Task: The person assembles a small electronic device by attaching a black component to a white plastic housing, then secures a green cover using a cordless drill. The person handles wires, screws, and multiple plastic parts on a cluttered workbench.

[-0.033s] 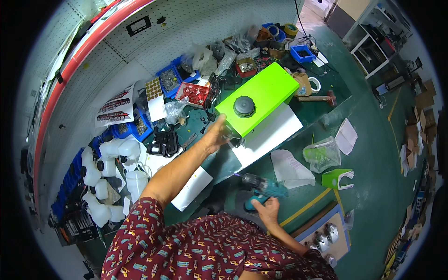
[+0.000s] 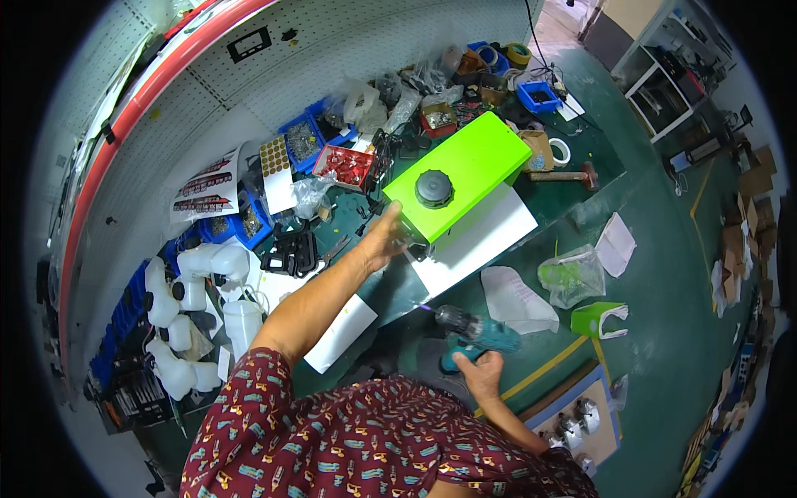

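Note:
A bright green metal box (image 2: 481, 162) with a round black screw cap (image 2: 434, 189) on top rests on the workbench, partly over a white sheet (image 2: 490, 234). My left hand (image 2: 385, 239) grips its near left end, the fingers curled round the edge and partly hidden underneath. In my right hand (image 2: 483, 373) is a teal and black cordless drill (image 2: 481, 330), held by its handle off the bench's front edge. The drill's bit points left toward the bench, apart from the green box.
Behind the box lie a red tray (image 2: 344, 168) of red parts, blue bins (image 2: 300, 143) and plastic bags. A hammer (image 2: 564, 176) lies right of it. White plastic bottles (image 2: 170, 303) crowd the left. On the floor are a green cover (image 2: 599, 319) and a board (image 2: 594, 382) with metal parts.
The drill and my right hand have shifted slightly to the right. My left hand and the green box look the same.

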Demonstrator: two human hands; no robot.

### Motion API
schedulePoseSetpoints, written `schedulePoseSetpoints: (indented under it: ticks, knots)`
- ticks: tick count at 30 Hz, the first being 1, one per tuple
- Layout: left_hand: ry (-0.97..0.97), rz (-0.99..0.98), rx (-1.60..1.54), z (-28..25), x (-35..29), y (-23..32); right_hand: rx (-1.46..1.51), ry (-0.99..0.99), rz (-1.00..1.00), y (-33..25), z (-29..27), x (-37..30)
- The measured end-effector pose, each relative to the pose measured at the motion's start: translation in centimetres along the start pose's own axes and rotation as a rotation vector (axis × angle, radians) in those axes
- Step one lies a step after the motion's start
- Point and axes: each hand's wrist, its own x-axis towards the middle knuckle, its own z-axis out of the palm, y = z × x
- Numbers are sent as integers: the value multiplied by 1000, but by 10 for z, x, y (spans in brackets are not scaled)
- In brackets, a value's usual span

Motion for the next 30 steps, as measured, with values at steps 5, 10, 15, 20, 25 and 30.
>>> schedulePoseSetpoints:
  ticks: [5,10,15,20,25,30]
  knots:
    - [23,-2,0,-4,12,-6,-167,-27,-163,-102,4,22]
    - [57,20,5,3,8,-6,-320,-17,-291,-143,6,44]
    - [63,30,-8,-1,11,-11,-549,4,-340,-185,29,67]
    - [20,33,-16,3,6,-8,-713,-27,-330,-196,57,87]
    - [-39,75,-54,16,-14,9,-708,-55,-384,-190,72,108]
    - [-78,60,-111,4,0,1,-887,-95,-448,-194,83,116]
